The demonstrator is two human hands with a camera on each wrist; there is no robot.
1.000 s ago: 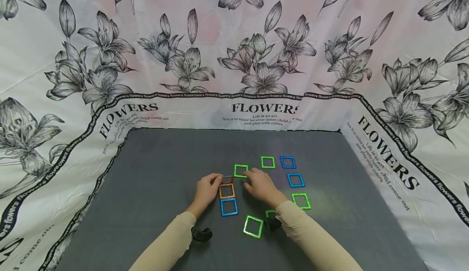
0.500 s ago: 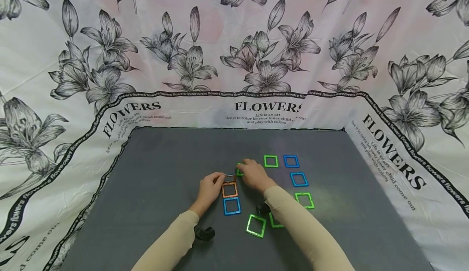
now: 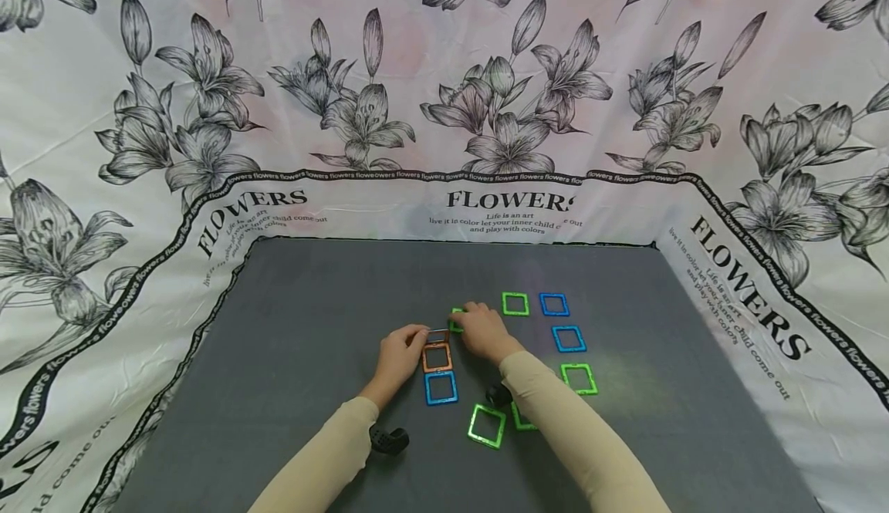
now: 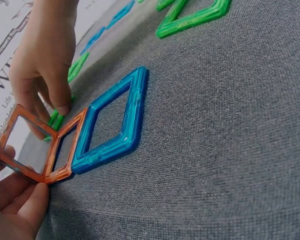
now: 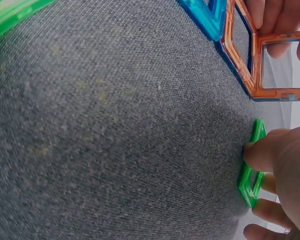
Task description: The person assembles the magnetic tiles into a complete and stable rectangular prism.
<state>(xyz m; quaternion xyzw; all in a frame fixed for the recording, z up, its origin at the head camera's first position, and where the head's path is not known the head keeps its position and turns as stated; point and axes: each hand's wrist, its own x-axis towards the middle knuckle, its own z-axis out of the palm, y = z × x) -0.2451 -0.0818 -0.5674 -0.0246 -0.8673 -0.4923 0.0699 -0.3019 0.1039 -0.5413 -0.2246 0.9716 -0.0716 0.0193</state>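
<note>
My left hand (image 3: 399, 357) holds an orange square magnetic tile (image 4: 37, 121) raised on edge, thumb and fingers at its outer side. Its lower edge meets a second orange tile (image 5: 238, 60), which lies flat on the grey cloth. Against that flat tile lies a blue square tile (image 4: 132, 112), on the side nearer me. To the right and a little farther off, my right hand (image 3: 486, 333) pinches a green square tile (image 5: 246, 180) between thumb and fingers, low over the cloth. In the head view the hand covers most of this green tile.
Farther right lie a green tile (image 3: 515, 315), two blue tiles, one (image 3: 554, 314) behind the other (image 3: 569, 350), and another green tile (image 3: 579, 392). Nearer me is a green tile (image 3: 486, 443), beside one (image 3: 524, 425) partly under the right sleeve. A printed flower curtain (image 3: 507, 212) borders the table.
My right hand has moved left and away from me over the green tile, now covering most of it. My left hand still holds the raised orange tile in place.
</note>
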